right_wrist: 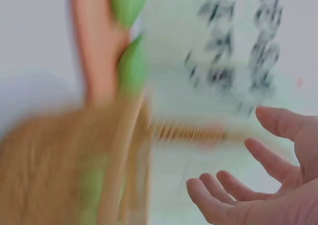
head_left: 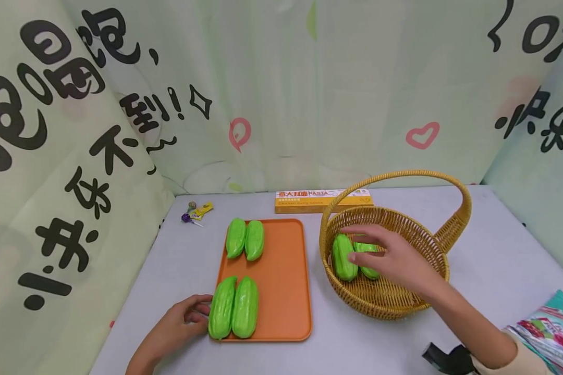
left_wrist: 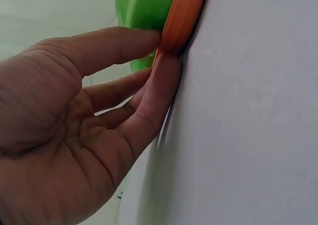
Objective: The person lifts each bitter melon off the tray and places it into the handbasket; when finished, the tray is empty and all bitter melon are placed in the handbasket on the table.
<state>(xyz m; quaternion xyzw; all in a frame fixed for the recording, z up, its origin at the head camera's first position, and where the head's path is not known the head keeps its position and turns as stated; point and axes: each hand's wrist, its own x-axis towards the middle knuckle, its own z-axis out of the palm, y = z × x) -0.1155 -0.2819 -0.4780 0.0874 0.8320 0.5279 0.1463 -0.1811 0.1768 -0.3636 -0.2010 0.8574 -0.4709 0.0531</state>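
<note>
My left hand (head_left: 182, 324) is at the near left edge of the orange tray (head_left: 283, 281). In the left wrist view its thumb and fingertips pinch the tray's rim (left_wrist: 183, 19). On the tray's left side lie two pairs of short, ridged green cucumber-like vegetables, a far pair (head_left: 254, 240) and a near pair (head_left: 245, 307). My right hand (head_left: 394, 255) hovers over the wicker basket (head_left: 384, 311), fingers spread and holding nothing. Two more green vegetables (head_left: 344, 258) lie in the basket's left part, one partly hidden by this hand. The right wrist view is blurred.
The basket's tall arched handle (head_left: 417, 174) rises over it. Behind stands a pasta box (head_left: 323, 202). Small wrapped sweets (head_left: 198, 212) lie at the far left. A colourful packet (head_left: 551, 333) is at the near right. Printed curtains (head_left: 281, 104) enclose the table.
</note>
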